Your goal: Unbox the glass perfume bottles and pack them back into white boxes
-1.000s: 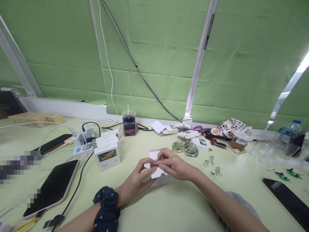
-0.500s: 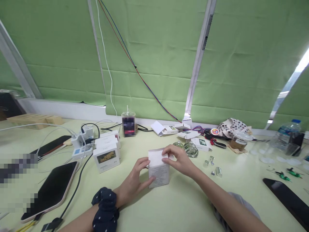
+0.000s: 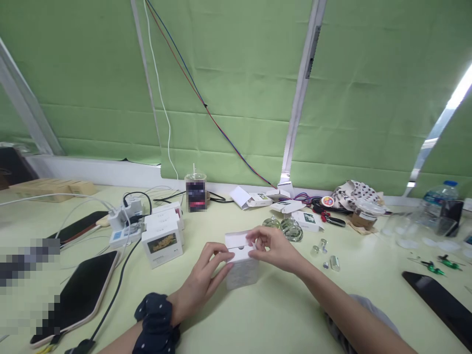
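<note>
A small white box (image 3: 242,274) with faint print on its front stands upright on the pale table, its top lid flap raised at the back. From the left, my left hand (image 3: 206,273) holds the box near its top front corner with bent fingers. My right hand (image 3: 275,248) pinches at the right side of the raised flap, thumb near the top edge. Behind the right hand lie green coiled rings (image 3: 291,229). To its right are small metallic cylinders (image 3: 335,263).
Closed white boxes (image 3: 162,248) stand at the left near a power strip (image 3: 125,236) with cables. A tablet (image 3: 79,290) lies front left, a black phone (image 3: 435,297) front right. Opened white boxes (image 3: 308,221), a cup (image 3: 196,194) and a plastic container (image 3: 365,216) are farther back.
The box's inner top panel has folded down, with the outer flap still raised behind it. My left hand has shifted up to the box's top edge.
</note>
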Motion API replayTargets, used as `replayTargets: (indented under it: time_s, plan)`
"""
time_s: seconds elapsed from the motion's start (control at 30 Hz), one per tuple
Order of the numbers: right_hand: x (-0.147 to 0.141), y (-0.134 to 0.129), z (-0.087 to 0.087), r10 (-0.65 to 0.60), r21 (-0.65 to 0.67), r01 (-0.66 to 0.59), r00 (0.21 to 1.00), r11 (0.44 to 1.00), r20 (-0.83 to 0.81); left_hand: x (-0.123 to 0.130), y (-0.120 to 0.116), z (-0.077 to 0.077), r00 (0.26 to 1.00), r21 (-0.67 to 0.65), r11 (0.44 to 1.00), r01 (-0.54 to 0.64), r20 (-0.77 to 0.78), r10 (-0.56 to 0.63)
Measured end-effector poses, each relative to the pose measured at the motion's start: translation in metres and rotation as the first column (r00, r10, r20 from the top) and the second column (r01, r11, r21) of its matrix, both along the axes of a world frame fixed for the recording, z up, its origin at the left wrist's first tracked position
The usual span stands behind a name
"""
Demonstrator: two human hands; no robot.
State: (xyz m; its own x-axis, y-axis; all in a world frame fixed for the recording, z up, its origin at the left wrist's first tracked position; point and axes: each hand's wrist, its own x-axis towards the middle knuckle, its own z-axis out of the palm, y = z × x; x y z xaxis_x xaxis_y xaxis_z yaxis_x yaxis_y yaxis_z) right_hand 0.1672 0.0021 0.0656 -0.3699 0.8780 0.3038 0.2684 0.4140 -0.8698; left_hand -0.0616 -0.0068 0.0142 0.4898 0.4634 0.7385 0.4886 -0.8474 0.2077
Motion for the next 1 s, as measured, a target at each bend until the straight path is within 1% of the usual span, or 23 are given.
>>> replayTargets:
  time_s: [0.07,0.13,0.2,0.23,0.3,0.37,0.43,0.5,0.57,0.6,0.67,0.7,0.77,0.87,0.93,1.0]
  plan:
    - [0.0,0.001,-0.001,0.025,-0.1,-0.035,0.994,0.994,-0.109,0.002,0.0,0.001,1.0,-0.006,1.0,0.003,0.019,-0.003]
    - [-0.001,0.002,-0.003,0.036,-0.145,-0.06,0.986,0.988,-0.163,0.004,0.0,0.001,0.999,-0.032,0.999,0.005,0.034,-0.004]
    - [-0.002,0.003,-0.006,0.028,-0.141,-0.054,0.983,0.989,-0.18,0.006,0.001,0.001,0.999,-0.077,0.996,0.037,-0.001,-0.037]
    - [-0.002,0.003,-0.008,0.006,-0.132,-0.031,0.982,0.991,-0.187,0.006,0.001,0.0,0.997,-0.084,0.994,0.064,-0.035,-0.068]
    - [-0.003,0.003,-0.01,-0.057,-0.125,0.032,0.978,0.992,-0.201,0.006,0.002,-0.001,0.991,-0.047,0.994,0.1,-0.081,-0.104]
    - [-0.002,0.003,-0.01,-0.069,-0.148,0.041,0.979,0.988,-0.192,0.005,0.003,-0.003,0.998,0.011,0.998,0.055,-0.044,-0.055]
    - [-0.001,0.004,-0.009,-0.02,-0.19,-0.013,0.985,0.982,-0.171,0.004,0.003,-0.002,0.999,0.034,0.999,-0.014,0.034,0.013]
    - [0.0,0.005,-0.01,0.014,-0.232,-0.057,0.983,0.971,-0.182,0.004,0.003,0.001,0.996,0.052,0.997,-0.064,0.072,0.06]
    - [0.002,0.008,-0.013,-0.021,-0.263,-0.045,0.97,0.964,-0.243,0.004,0.002,0.004,0.992,0.076,0.992,-0.102,0.088,0.096]
    - [0.002,0.009,-0.015,-0.047,-0.275,-0.035,0.958,0.961,-0.283,0.005,0.001,0.006,0.988,0.063,0.991,-0.121,0.099,0.115]
    - [0.002,0.012,-0.018,-0.056,-0.301,-0.054,0.937,0.952,-0.346,0.007,0.001,0.01,0.982,-0.031,0.991,-0.127,0.136,0.13]
    - [0.002,0.013,-0.02,-0.026,-0.311,-0.094,0.933,0.946,-0.36,0.008,0.001,0.012,0.981,-0.101,0.989,-0.111,0.15,0.126]
    - [0.003,0.014,-0.021,0.079,-0.306,-0.198,0.929,0.931,-0.361,0.009,0.001,0.015,0.98,-0.213,0.975,-0.066,0.17,0.104]
    - [0.006,0.016,-0.019,0.218,-0.256,-0.31,0.917,0.915,-0.333,0.01,0.001,0.019,0.976,-0.291,0.957,0.015,0.214,0.05]
    - [0.009,0.016,-0.018,0.27,-0.235,-0.346,0.915,0.908,-0.301,0.01,0.001,0.02,0.964,-0.341,0.938,0.065,0.264,0.029]
    - [0.011,0.016,-0.018,0.297,-0.231,-0.355,0.921,0.906,-0.252,0.01,0.002,0.02,0.954,-0.393,0.915,0.092,0.299,0.032]
